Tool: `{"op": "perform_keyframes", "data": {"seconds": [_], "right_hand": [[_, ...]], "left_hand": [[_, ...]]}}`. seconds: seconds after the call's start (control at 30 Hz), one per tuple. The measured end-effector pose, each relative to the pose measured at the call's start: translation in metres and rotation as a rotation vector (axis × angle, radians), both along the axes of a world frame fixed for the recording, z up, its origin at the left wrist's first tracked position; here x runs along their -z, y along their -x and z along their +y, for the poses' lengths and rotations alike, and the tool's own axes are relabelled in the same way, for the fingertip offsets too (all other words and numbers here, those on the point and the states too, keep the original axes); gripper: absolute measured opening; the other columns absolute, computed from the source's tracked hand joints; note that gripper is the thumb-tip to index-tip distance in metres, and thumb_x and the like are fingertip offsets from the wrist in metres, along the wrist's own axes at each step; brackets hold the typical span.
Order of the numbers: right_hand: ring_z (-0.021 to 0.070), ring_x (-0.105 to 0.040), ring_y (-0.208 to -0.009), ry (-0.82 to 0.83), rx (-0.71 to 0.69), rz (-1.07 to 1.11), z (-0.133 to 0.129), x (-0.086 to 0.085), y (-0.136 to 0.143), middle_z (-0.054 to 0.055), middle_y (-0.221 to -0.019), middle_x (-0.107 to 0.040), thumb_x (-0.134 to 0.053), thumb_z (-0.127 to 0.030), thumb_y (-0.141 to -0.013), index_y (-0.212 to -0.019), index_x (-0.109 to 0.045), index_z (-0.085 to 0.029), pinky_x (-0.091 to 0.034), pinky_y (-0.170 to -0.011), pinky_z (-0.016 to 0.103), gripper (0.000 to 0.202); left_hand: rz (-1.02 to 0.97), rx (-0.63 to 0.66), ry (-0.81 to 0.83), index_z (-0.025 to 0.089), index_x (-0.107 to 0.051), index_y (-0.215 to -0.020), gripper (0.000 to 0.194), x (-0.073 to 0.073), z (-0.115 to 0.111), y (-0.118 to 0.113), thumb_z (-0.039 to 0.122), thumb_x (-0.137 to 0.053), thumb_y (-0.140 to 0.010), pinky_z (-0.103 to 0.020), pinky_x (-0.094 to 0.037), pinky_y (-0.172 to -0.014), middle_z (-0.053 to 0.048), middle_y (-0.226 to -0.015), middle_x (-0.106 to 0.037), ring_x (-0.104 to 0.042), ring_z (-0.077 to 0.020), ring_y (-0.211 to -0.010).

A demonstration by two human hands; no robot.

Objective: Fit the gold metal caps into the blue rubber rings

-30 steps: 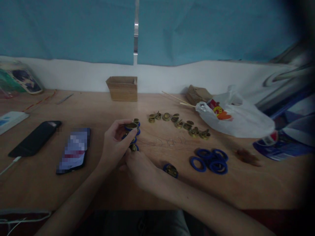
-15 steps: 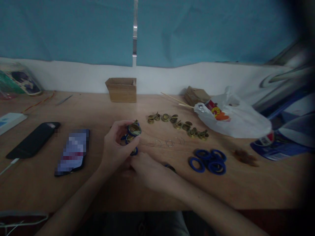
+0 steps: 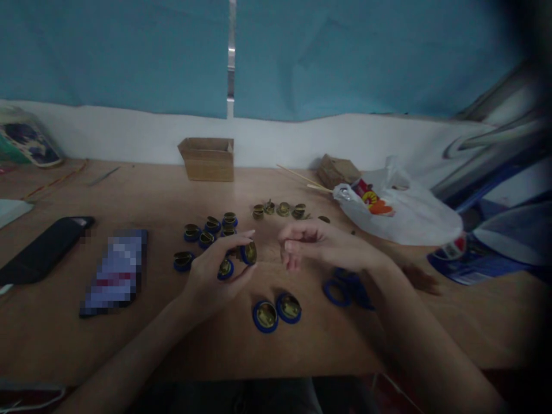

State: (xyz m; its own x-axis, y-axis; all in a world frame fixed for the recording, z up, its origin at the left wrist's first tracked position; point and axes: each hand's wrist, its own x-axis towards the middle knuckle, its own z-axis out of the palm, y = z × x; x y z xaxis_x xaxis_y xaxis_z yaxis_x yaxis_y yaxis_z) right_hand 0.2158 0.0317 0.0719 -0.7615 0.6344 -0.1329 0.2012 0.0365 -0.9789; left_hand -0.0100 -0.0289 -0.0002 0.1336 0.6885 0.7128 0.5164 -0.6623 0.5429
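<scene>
My left hand (image 3: 215, 267) grips a brass flap piece (image 3: 249, 252) set in a blue ring, tilted on its side between thumb and fingers. A similar brass piece with a blue ring (image 3: 225, 268) shows just below, against the palm side; whether it is held or lies on the table I cannot tell. My right hand (image 3: 313, 244) is raised to the right of it, fingertips pinched; anything in the pinch is too small to make out. Two brass pieces in blue rings (image 3: 265, 315) lie nearer the front edge. Several more (image 3: 192, 232) stand behind my left hand.
Bare brass pieces (image 3: 283, 209) form a row at the back. Loose blue rings (image 3: 337, 292) lie partly behind my right forearm. Two phones (image 3: 114, 270) are on the left, a cardboard box (image 3: 210, 161) at the back, a white plastic bag (image 3: 414, 213) on the right.
My right hand has moved away from my left, up and to the right, over where thin wire rings lay. My left hand has tilted the brass piece, and the two front pieces are uncovered.
</scene>
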Motion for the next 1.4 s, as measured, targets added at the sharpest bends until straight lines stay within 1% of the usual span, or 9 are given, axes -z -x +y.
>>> {"op": "perform_keyframes", "data": {"seconds": [0.13,0.27,0.53,0.67,0.87,1.07,1.13,1.27,1.4], "right_hand": [[0.0101,-0.068,-0.066,0.095,0.009,0.116,0.007,0.020,0.006,0.001,-0.073,-0.070,-0.068,-0.041,-0.084,-0.081,-0.061,-0.013,-0.055,-0.065,0.023,0.029],[0.0087,-0.068,-0.065,0.213,0.045,0.247,0.002,0.035,0.015,0.000,-0.075,-0.070,-0.070,-0.038,-0.082,-0.083,-0.062,-0.014,-0.055,-0.063,0.021,0.026],[0.0062,-0.064,-0.059,0.355,0.044,0.270,-0.006,0.047,0.019,-0.001,-0.072,-0.068,-0.067,-0.037,-0.085,-0.081,-0.061,-0.014,-0.051,-0.058,0.018,0.025],[0.0050,-0.061,-0.055,0.429,0.094,0.308,-0.007,0.054,0.024,-0.001,-0.069,-0.067,-0.069,-0.036,-0.084,-0.081,-0.062,-0.013,-0.050,-0.055,0.016,0.024],[0.0051,-0.058,-0.058,0.415,0.150,0.292,-0.008,0.054,0.026,-0.003,-0.071,-0.064,-0.071,-0.034,-0.082,-0.084,-0.062,-0.014,-0.049,-0.059,0.018,0.022],[0.0066,-0.052,-0.061,0.153,0.126,0.226,-0.016,0.047,0.032,-0.004,-0.072,-0.056,-0.068,-0.035,-0.083,-0.080,-0.054,-0.016,-0.045,-0.059,0.020,0.024],[0.0077,-0.051,-0.062,0.012,0.143,0.187,-0.020,0.044,0.034,-0.004,-0.072,-0.054,-0.066,-0.035,-0.084,-0.081,-0.052,-0.017,-0.043,-0.058,0.021,0.023],[0.0105,-0.051,-0.064,-0.451,0.177,0.011,-0.029,0.042,0.037,-0.003,-0.071,-0.054,-0.059,-0.028,-0.089,-0.080,-0.054,-0.018,-0.042,-0.060,0.024,0.014],[0.0128,-0.054,-0.068,-0.869,0.165,-0.091,-0.036,0.044,0.039,0.001,-0.075,-0.057,-0.053,-0.022,-0.091,-0.081,-0.052,-0.019,-0.043,-0.060,0.025,0.011]], "left_hand": [[0.022,0.026,0.013,0.021,-0.053,-0.114,0.043,0.004,0.000,-0.003,0.013,-0.070,-0.075,-0.034,-0.057,-0.092,-0.011,-0.118,-0.069,-0.068,-0.0223,-0.108],[0.044,-0.003,0.015,0.021,-0.052,-0.118,0.048,0.005,-0.002,-0.006,0.013,-0.071,-0.075,-0.034,-0.059,-0.089,-0.010,-0.116,-0.070,-0.069,-0.0220,-0.104],[0.078,-0.060,-0.006,0.022,-0.052,-0.123,0.056,0.005,-0.005,-0.007,0.012,-0.073,-0.072,-0.028,-0.060,-0.085,-0.007,-0.113,-0.071,-0.071,-0.0192,-0.098],[0.083,-0.055,0.005,0.023,-0.052,-0.125,0.059,0.005,-0.005,-0.007,0.013,-0.075,-0.072,-0.029,-0.060,-0.085,-0.006,-0.113,-0.071,-0.071,-0.0191,-0.097],[0.072,-0.034,0.014,0.028,-0.051,-0.129,0.063,0.006,-0.006,-0.006,0.015,-0.075,-0.073,-0.032,-0.062,-0.082,-0.004,-0.115,-0.071,-0.072,-0.0205,-0.096],[0.060,-0.024,-0.029,0.023,-0.049,-0.128,0.062,0.005,-0.008,-0.005,0.010,-0.075,-0.072,-0.031,-0.061,-0.087,-0.007,-0.113,-0.071,-0.071,-0.0202,-0.100],[0.049,0.013,-0.074,0.022,-0.049,-0.126,0.061,0.005,-0.007,-0.004,0.008,-0.074,-0.073,-0.032,-0.061,-0.087,-0.009,-0.114,-0.070,-0.070,-0.0209,-0.102],[0.019,0.080,-0.149,0.021,-0.049,-0.122,0.060,0.008,-0.005,-0.001,0.004,-0.074,-0.070,-0.036,-0.061,-0.089,-0.011,-0.113,-0.067,-0.068,-0.0230,-0.106],[0.046,0.079,-0.199,0.022,-0.052,-0.115,0.051,0.008,-0.003,0.002,0.003,-0.072,-0.072,-0.039,-0.062,-0.086,-0.009,-0.105,-0.066,-0.067,-0.0242,-0.105]]}}
